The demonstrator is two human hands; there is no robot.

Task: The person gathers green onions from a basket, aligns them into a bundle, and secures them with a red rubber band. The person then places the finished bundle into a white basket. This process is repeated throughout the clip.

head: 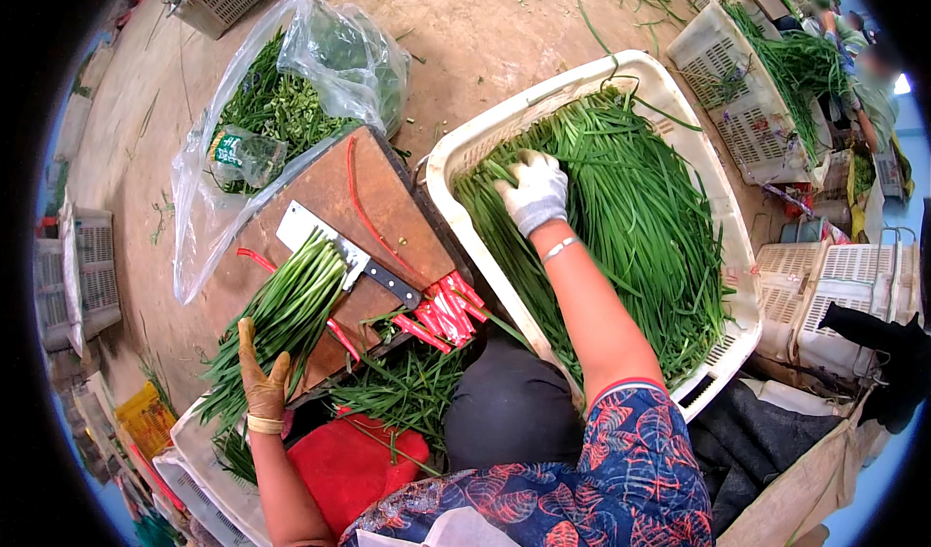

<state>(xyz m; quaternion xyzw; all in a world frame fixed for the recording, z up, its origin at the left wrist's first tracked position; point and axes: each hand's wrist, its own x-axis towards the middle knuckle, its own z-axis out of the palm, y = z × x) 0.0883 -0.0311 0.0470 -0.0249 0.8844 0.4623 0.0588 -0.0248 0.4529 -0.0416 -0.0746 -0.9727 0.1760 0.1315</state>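
Observation:
My left hand [263, 383], in a tan rubber glove, rests against the leafy part of a bunch of garlic chives [298, 296], thumb and finger spread apart. The bunch lies on a brown cutting board [429, 234], its pale cut ends over the blade of a cleaver [298, 225]. The cleaver's black handle points toward the board's near right corner. My right hand [540, 190], in a white knit glove, reaches into a white plastic crate [734, 256] full of loose garlic chives [625, 205]. Its fingers curl around some stems at the crate's left side; the fingertips are partly hidden.
Red printed tapes [444, 310] are piled on the board's right corner. Beyond it, a clear plastic bag [342, 52] holds chive trimmings. A red cushion [364, 452] is near my lap. More crates stand around; a person [873, 96] works at the far right beside a chive-filled crate [749, 110].

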